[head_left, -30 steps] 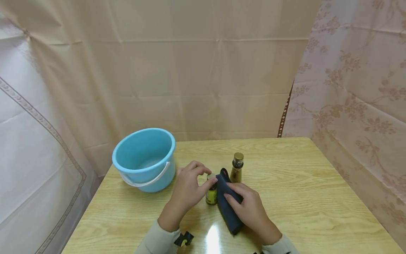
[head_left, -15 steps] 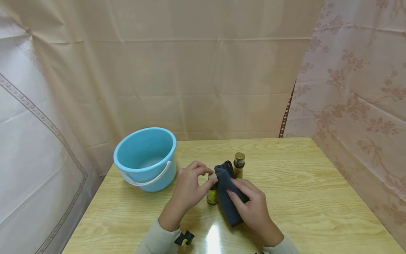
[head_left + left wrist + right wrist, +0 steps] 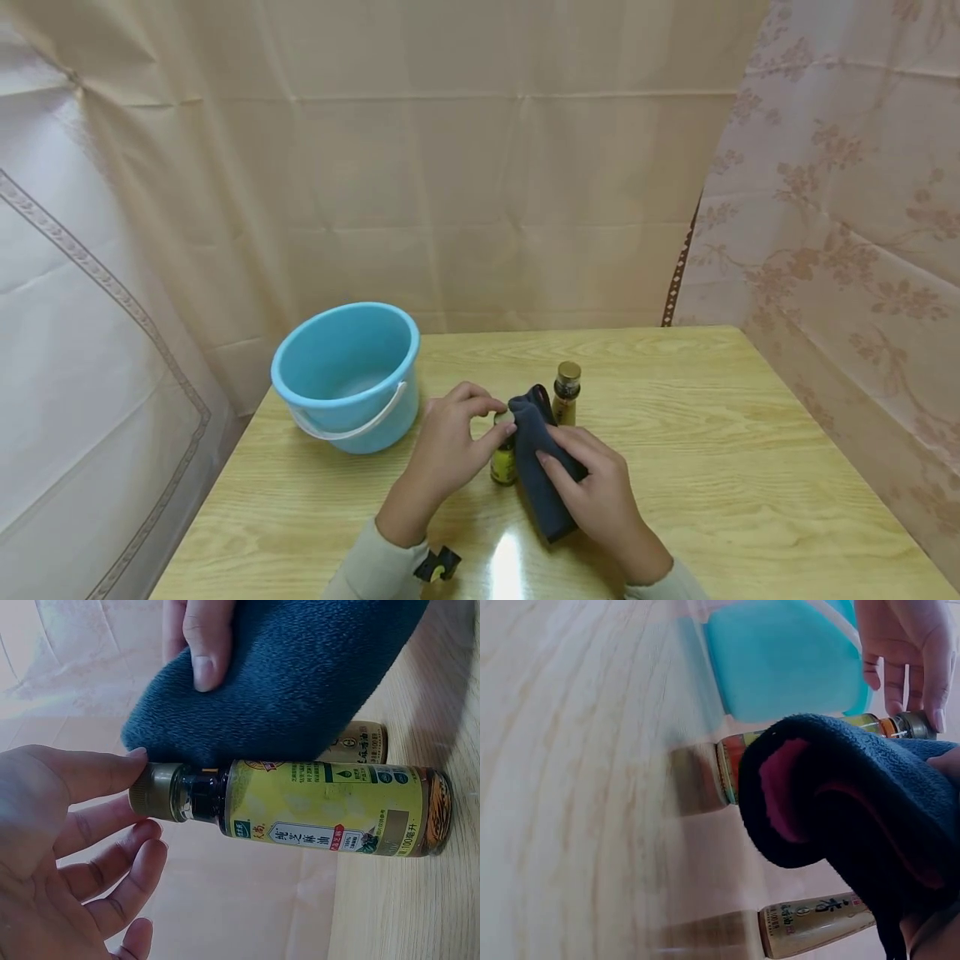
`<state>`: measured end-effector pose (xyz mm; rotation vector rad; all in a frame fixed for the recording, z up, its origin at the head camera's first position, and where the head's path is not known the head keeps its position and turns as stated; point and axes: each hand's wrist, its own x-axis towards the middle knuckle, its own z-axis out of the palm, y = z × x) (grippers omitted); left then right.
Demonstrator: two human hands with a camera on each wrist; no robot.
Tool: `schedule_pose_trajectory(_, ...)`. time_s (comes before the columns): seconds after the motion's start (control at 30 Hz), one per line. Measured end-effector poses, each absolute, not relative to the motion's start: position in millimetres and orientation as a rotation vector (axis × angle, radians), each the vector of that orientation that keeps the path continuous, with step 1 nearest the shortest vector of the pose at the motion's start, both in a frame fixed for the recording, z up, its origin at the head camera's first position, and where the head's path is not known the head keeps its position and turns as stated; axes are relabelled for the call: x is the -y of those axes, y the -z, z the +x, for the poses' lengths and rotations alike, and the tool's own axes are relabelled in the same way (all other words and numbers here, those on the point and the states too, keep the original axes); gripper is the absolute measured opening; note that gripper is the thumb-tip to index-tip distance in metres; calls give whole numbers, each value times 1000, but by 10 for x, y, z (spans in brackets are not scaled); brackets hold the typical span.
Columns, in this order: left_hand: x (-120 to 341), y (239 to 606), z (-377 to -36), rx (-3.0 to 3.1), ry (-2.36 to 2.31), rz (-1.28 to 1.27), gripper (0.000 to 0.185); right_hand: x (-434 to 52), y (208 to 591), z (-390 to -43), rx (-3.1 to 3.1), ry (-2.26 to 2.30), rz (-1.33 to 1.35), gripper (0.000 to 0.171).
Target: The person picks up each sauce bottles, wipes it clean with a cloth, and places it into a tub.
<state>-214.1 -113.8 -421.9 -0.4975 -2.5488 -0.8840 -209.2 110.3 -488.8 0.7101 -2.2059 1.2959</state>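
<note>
Two bottles on table [image 3: 712, 433], head view: left hand [image 3: 448, 454] pinches cap of near bottle [image 3: 503, 463], upright; right hand [image 3: 592, 487] grips dark cloth [image 3: 536, 467] pressed against its side. Second bottle [image 3: 566, 394] behind cloth. Bucket [image 3: 345, 375] left, near.
Left wrist: fingertips [image 3: 139, 761] on cap [image 3: 154, 793]; cloth [image 3: 285, 682] touching bottle [image 3: 330, 817].
Right wrist: cloth [image 3: 855, 802] folded in fingers, between both bottles; bucket [image 3: 780, 664] beyond.

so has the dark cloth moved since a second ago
Yes. The dark cloth has been lifted off the table at its far end and bunched against the small bottle.
</note>
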Motion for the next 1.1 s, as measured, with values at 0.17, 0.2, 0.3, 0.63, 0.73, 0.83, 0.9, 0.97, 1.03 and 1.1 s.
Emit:
schedule_pose_trajectory(0.17, 1132, 4214, -2131, 2542, 897, -499, 24, -1117, 4907, -2099, 2288, -1259, 688, 32)
schedule_pose_trajectory(0.2, 1131, 4215, -2130, 2539, 899, -499, 24, -1118, 4914, -2104, 2295, -1246, 690, 31)
schedule_pose_trajectory(0.3, 1126, 4217, -2130, 2534, 903, -500, 23, -1120, 4939, -2114, 2316, -1209, 684, 31)
schedule_pose_trajectory(0.63, 1133, 4213, -2123, 2546, 901, -494, 24, -1098, 4987, -2118, 2432, -1208, 624, 32)
schedule_pose_trajectory(0.73, 1135, 4212, -2123, 2544, 896, -492, 24, -1090, 4997, -2119, 2475, -1205, 611, 31)
schedule_pose_trajectory(0.83, 1140, 4211, -2122, 2541, 889, -491, 23, -1081, 4998, -2121, 2521, -1220, 593, 30)
schedule_pose_trajectory(0.9, 1141, 4208, -2122, 2538, 889, -491, 22, -1076, 4994, -2123, 2549, -1227, 573, 29)
schedule_pose_trajectory(0.97, 1138, 4208, -2124, 2537, 891, -495, 22, -1076, 4991, -2126, 2577, -1227, 553, 29)
schedule_pose_trajectory(1.03, 1132, 4210, -2125, 2533, 891, -497, 22, -1080, 4998, -2133, 2604, -1221, 534, 29)
schedule_pose_trajectory(1.1, 1126, 4218, -2124, 2529, 890, -497, 21, -1087, 5012, -2140, 2628, -1205, 519, 30)
